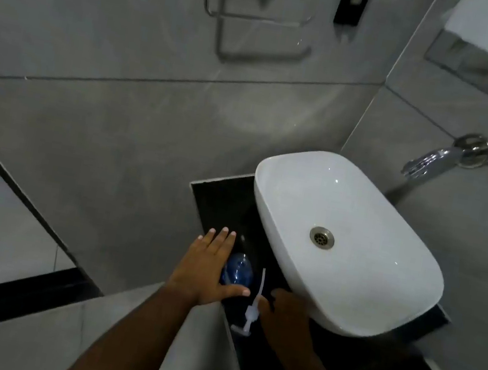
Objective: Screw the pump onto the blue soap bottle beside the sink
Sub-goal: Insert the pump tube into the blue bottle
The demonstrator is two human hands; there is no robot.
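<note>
Hands reach: left hand (209, 266) spread over blue soap bottle (238, 271), right hand (285, 314) grip unclear beside loose pump (250, 310); bottle may topple.

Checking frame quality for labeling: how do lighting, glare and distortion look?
Head view: dim; black counter swallows detail around the blue bottle; wide-angle bends the tile seams; small glints on the sink and faucet; towel ring looks soft.

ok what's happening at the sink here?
A person is putting a soap dispenser together on the dark counter left of the white basin. The left hand is open, reaching around the blue bottle. The right hand is at the white pump, which lies on the counter with its tube pointing away. Whether the fingers grip it is unclear. The pump is not on the bottle yet.
</note>
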